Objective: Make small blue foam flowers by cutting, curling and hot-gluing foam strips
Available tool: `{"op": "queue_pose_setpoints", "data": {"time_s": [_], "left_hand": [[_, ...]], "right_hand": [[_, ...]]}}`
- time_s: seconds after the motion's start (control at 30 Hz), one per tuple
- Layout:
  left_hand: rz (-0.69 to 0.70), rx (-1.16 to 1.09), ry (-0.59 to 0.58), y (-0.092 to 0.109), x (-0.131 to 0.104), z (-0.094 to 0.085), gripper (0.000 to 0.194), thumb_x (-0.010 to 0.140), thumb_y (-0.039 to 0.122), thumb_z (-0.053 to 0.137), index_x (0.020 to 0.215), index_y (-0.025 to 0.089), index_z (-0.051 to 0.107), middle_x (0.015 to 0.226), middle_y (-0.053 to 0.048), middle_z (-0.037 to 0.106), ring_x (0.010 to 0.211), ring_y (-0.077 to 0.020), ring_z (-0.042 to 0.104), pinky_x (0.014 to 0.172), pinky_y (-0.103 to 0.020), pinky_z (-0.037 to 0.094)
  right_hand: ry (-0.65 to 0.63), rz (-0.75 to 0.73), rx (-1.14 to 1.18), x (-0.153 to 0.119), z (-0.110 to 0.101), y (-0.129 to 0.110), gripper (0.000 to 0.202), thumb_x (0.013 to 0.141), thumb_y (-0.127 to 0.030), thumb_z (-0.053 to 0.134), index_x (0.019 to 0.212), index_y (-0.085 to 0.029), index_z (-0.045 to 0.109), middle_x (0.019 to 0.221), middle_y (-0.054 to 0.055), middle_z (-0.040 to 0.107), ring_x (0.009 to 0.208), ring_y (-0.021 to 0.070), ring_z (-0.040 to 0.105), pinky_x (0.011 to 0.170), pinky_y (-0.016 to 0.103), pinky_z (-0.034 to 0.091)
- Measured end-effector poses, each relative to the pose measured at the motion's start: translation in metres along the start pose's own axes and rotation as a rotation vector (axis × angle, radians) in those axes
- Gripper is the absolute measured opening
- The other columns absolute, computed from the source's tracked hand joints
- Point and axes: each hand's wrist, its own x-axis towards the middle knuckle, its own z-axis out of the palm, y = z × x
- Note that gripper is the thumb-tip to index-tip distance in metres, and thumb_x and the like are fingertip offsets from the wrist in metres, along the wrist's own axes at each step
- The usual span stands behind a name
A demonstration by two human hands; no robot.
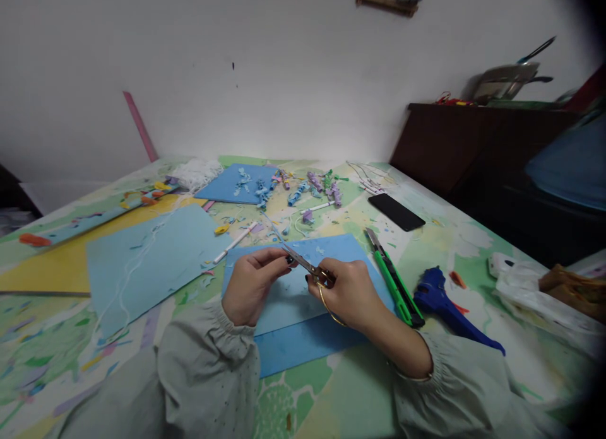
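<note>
Gold-handled scissors [303,261] are gripped in my right hand [348,289], their blades pointing up and to the left. My left hand [258,280] is closed in a pinch just beside the blades. Whatever lies between its fingertips is too small or hidden to make out. Both hands are above a light blue foam sheet [288,310], which lies over a darker blue sheet [307,347]. Small blue scraps [312,246] are scattered near the upper edge of the sheets.
To the right lie a green box cutter [395,281], a blue glue gun [445,303] and a black phone [396,212]. Rolled foam pieces [298,193] sit further back. At left are a pale blue sheet [156,262], white yarn [196,173] and a white stick [235,242].
</note>
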Motion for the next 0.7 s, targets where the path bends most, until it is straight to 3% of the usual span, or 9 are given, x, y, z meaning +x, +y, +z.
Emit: {"op": "queue_pose_setpoints", "data": {"time_s": [0.27, 0.33, 0.47, 0.57, 0.7], "left_hand": [[0.012, 0.096, 0.0, -0.003, 0.002, -0.005, 0.012, 0.06, 0.022, 0.071, 0.07, 0.016, 0.07, 0.071, -0.003, 0.069, 0.071, -0.0139, 0.061, 0.068, -0.025, 0.046], [0.076, 0.199, -0.025, -0.002, 0.003, -0.006, 0.011, 0.063, 0.024, 0.071, 0.072, 0.017, 0.071, 0.073, -0.002, 0.069, 0.072, -0.0137, 0.06, 0.068, -0.024, 0.046], [0.303, 0.427, -0.166, 0.001, 0.0, -0.006, 0.009, 0.069, 0.022, 0.067, 0.075, 0.02, 0.072, 0.08, -0.003, 0.069, 0.079, -0.0145, 0.06, 0.073, -0.023, 0.046], [0.444, 0.501, -0.217, 0.001, -0.004, -0.006, 0.01, 0.073, 0.02, 0.064, 0.076, 0.021, 0.073, 0.081, -0.003, 0.067, 0.081, -0.0147, 0.06, 0.075, -0.024, 0.045], [0.526, 0.515, -0.234, 0.0, -0.005, -0.007, 0.012, 0.074, 0.018, 0.063, 0.077, 0.022, 0.074, 0.079, -0.004, 0.064, 0.077, -0.0148, 0.059, 0.072, -0.025, 0.046]], "right_hand": [[0.01, 0.072, 0.144, 0.003, -0.001, 0.0, 0.017, 0.068, -0.026, 0.057, 0.054, -0.017, 0.055, 0.047, -0.003, 0.047, 0.045, 0.008, 0.038, 0.049, 0.022, 0.025], [-0.025, 0.193, 0.351, 0.007, -0.003, -0.001, 0.019, 0.068, -0.028, 0.056, 0.053, -0.016, 0.054, 0.045, -0.004, 0.042, 0.043, 0.0073, 0.036, 0.046, 0.022, 0.024], [-0.251, 0.47, 0.953, 0.01, -0.009, -0.006, 0.021, 0.07, -0.035, 0.053, 0.066, -0.015, 0.058, 0.041, -0.007, 0.035, 0.033, 0.0062, 0.032, 0.036, 0.021, 0.022], [-0.343, 0.453, 1.249, 0.008, -0.011, -0.008, 0.02, 0.071, -0.034, 0.055, 0.068, -0.015, 0.057, 0.041, -0.009, 0.033, 0.031, 0.0047, 0.029, 0.032, 0.02, 0.02], [-0.42, 0.432, 1.431, 0.005, -0.006, -0.007, 0.015, 0.072, -0.026, 0.056, 0.064, -0.014, 0.054, 0.039, -0.01, 0.031, 0.029, 0.0034, 0.026, 0.031, 0.019, 0.02]]}}
